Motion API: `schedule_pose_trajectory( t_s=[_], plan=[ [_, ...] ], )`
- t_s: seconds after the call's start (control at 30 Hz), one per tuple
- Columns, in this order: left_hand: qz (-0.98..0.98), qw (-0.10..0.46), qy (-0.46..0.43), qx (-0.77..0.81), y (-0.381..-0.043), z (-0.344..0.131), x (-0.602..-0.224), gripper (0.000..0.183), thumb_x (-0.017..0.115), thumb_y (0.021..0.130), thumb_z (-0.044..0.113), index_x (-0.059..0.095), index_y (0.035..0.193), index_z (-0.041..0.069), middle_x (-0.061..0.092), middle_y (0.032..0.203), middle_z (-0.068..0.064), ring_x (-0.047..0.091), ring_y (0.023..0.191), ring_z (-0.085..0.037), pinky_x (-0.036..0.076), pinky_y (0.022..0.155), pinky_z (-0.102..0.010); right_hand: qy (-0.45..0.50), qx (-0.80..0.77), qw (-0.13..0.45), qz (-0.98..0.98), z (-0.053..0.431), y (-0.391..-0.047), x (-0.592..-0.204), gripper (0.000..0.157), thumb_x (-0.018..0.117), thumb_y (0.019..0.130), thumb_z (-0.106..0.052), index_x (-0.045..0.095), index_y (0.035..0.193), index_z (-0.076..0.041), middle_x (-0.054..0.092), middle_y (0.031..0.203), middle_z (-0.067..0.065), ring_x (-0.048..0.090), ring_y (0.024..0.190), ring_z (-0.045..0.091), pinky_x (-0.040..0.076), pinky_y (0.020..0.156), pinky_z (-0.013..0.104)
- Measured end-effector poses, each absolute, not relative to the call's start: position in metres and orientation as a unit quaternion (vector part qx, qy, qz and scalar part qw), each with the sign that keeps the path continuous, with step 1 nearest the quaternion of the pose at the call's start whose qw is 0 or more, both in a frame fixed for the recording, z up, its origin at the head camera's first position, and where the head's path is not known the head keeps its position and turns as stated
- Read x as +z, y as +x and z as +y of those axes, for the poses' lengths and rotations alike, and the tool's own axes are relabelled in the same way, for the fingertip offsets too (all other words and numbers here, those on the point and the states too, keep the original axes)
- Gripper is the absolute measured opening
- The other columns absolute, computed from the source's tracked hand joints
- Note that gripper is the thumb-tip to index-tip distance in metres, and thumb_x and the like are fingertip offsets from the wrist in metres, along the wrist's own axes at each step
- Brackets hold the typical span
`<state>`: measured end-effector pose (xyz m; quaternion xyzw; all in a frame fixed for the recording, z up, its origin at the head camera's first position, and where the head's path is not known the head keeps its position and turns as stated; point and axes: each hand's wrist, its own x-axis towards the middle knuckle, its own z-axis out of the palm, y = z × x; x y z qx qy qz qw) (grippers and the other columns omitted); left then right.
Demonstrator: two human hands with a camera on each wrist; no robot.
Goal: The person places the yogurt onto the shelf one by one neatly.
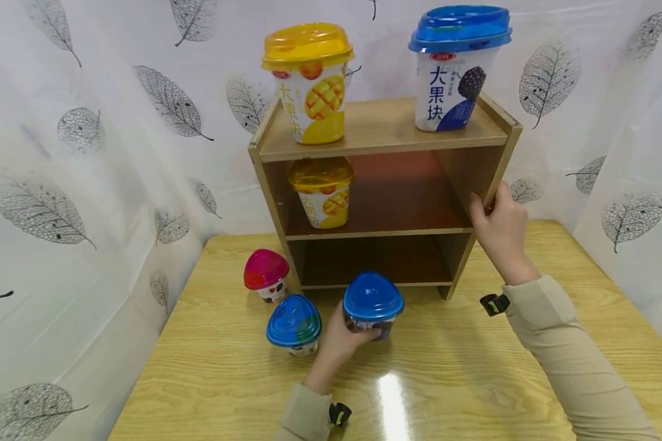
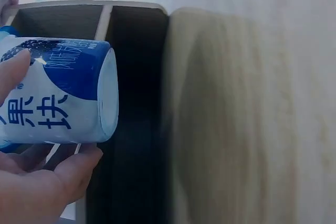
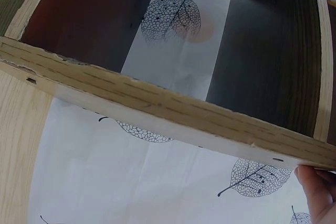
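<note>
My left hand [image 1: 339, 343] grips a blue-lidded yogurt cup [image 1: 373, 298] in front of the shelf's bottom compartment. In the left wrist view the cup [image 2: 58, 90] shows its white and blue side and its base, with the thumb on one side and fingers on the other. My right hand [image 1: 502, 229] holds the right side panel of the small wooden shelf [image 1: 377, 233]. Only fingertips of that right hand [image 3: 317, 190] show at the panel's edge in the right wrist view. Left of the held cup, another blue-lidded cup [image 1: 294, 324] stands on the table.
A pink-lidded cup [image 1: 266, 274] stands by the shelf's left side. On top are a yellow-lidded cup [image 1: 311, 86] and a blue-lidded cup [image 1: 455, 67]. Another yellow-lidded cup [image 1: 324, 193] sits in the middle compartment. A leaf-patterned curtain [image 1: 116, 122] hangs behind the wooden table [image 1: 215, 392].
</note>
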<state>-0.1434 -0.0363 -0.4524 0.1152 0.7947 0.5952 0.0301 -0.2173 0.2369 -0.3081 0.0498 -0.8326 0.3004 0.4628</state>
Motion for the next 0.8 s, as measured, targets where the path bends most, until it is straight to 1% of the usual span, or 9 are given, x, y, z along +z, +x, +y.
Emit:
schedule_pose_trajectory(
  t_s=[0.1, 0.27, 0.43, 0.6, 0.73, 0.8],
  plan=[
    [0.788, 0.019, 0.127, 0.602, -0.144, -0.035, -0.446, 0.073, 0.075, 0.069, 0.024, 0.037, 0.130, 0.009, 0.048, 0.124, -0.010, 0.043, 0.114, -0.030, 0.035, 0.090, -0.051, 0.050, 0.301, 0.463, -0.832, 0.237, -0.217, -0.308, 0.024, 0.053, 0.083, -0.010, 0.052, 0.094, 0.011, 0.057, 0.069, 0.026, 0.052, 0.052, 0.037, 0.035, 0.046, 0.041],
    [0.780, 0.007, 0.138, 0.611, -0.147, -0.033, -0.435, 0.070, 0.075, 0.070, 0.022, 0.039, 0.128, 0.008, 0.049, 0.122, -0.009, 0.044, 0.113, -0.028, 0.038, 0.089, -0.049, 0.053, 0.299, 0.465, -0.831, 0.238, -0.217, -0.307, 0.023, 0.053, 0.083, -0.010, 0.052, 0.093, 0.011, 0.056, 0.067, 0.025, 0.051, 0.050, 0.035, 0.035, 0.045, 0.040],
    [0.774, 0.003, 0.137, 0.618, -0.149, -0.032, -0.419, 0.069, 0.075, 0.070, 0.023, 0.039, 0.128, 0.010, 0.049, 0.121, -0.007, 0.044, 0.113, -0.025, 0.038, 0.089, -0.045, 0.056, 0.295, 0.465, -0.833, 0.237, -0.217, -0.306, 0.023, 0.053, 0.083, -0.009, 0.052, 0.093, 0.011, 0.055, 0.068, 0.024, 0.050, 0.049, 0.034, 0.034, 0.045, 0.039],
    [0.766, -0.004, 0.148, 0.625, -0.150, -0.029, -0.405, 0.071, 0.074, 0.071, 0.024, 0.038, 0.130, 0.010, 0.048, 0.123, -0.008, 0.044, 0.113, -0.025, 0.037, 0.090, -0.046, 0.058, 0.293, 0.468, -0.832, 0.238, -0.217, -0.308, 0.022, 0.053, 0.083, -0.009, 0.052, 0.092, 0.011, 0.054, 0.067, 0.023, 0.048, 0.049, 0.033, 0.033, 0.045, 0.038],
    [0.768, -0.011, 0.155, 0.622, -0.152, -0.027, -0.395, 0.069, 0.074, 0.072, 0.024, 0.038, 0.129, 0.011, 0.049, 0.123, -0.006, 0.044, 0.113, -0.024, 0.035, 0.091, -0.048, 0.059, 0.292, 0.470, -0.831, 0.238, -0.218, -0.309, 0.021, 0.053, 0.083, -0.009, 0.052, 0.091, 0.011, 0.054, 0.066, 0.023, 0.049, 0.050, 0.033, 0.033, 0.045, 0.038],
    [0.769, -0.013, 0.157, 0.619, -0.154, -0.026, -0.391, 0.068, 0.073, 0.072, 0.023, 0.038, 0.129, 0.011, 0.048, 0.123, -0.006, 0.044, 0.113, -0.023, 0.034, 0.092, -0.047, 0.057, 0.292, 0.471, -0.831, 0.238, -0.218, -0.309, 0.021, 0.053, 0.083, -0.009, 0.052, 0.091, 0.010, 0.055, 0.066, 0.023, 0.049, 0.050, 0.033, 0.033, 0.045, 0.038]
  ],
)
